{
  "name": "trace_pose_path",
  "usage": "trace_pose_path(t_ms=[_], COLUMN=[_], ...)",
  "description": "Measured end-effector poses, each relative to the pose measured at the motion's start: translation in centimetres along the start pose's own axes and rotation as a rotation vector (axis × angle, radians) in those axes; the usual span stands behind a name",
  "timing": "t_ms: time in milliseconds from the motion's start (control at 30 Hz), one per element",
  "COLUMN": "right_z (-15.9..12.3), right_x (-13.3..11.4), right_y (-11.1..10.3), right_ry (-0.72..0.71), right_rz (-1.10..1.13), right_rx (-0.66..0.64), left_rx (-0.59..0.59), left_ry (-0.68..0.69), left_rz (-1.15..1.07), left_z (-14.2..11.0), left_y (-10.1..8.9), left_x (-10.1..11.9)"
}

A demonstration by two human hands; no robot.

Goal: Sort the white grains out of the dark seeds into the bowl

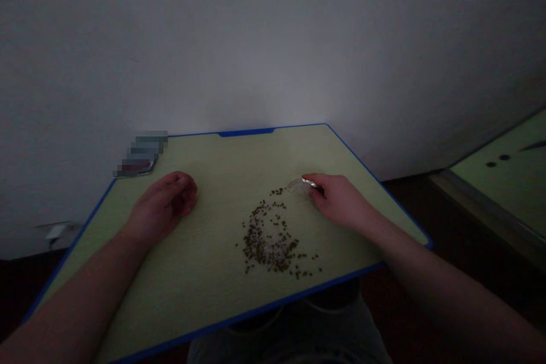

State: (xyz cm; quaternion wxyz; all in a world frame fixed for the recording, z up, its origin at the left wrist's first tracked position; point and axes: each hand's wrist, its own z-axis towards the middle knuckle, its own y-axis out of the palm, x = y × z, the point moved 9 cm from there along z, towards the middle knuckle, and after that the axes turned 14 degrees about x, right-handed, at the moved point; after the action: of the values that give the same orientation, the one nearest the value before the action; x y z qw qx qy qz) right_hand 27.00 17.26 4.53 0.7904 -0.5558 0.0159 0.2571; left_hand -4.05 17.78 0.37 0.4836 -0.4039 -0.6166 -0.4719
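My left hand (168, 202) rests on the left part of the table (213, 182), its fingers loosely curled in; nothing shows in it. To the right, my right hand (336, 196) pinches a thin clear rounded piece with a shiny edge (298, 186), held low over the tabletop beside the pile. Whether that piece touches the table I cannot tell. Between my hands, nearer the front edge, lies a scattered pile of small dark grains mixed with pale ones (271, 244). A few dark grains trail toward the clear piece, and others spread to the right.
A blue rim (247, 132) runs round the table, which stands against a pale wall (273, 40). At the back left corner lies a flat, blurred-out object (140, 153). My legs (294, 330) are under the front edge. A light green panel (512, 176) stands at the right.
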Motion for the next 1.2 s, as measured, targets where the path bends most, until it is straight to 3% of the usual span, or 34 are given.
trace_pose_path(t_ms=[533, 800, 1200], right_z=[0.0, 0.4, -0.2], right_x=[-0.7, 0.2, -1.0], right_y=[0.3, 0.1, 0.3], right_ry=[-0.035, 0.010, -0.018], right_rz=[0.034, -0.018, 0.030], right_rx=[-0.005, 0.025, -0.014], left_rx=[0.027, -0.001, 0.020], left_ry=[-0.008, 0.010, -0.015], left_rz=[0.002, -0.004, -0.020], left_z=[0.0, -0.1, 0.3], left_y=[-0.1, 0.1, -0.5], left_x=[0.0, 0.2, -0.3])
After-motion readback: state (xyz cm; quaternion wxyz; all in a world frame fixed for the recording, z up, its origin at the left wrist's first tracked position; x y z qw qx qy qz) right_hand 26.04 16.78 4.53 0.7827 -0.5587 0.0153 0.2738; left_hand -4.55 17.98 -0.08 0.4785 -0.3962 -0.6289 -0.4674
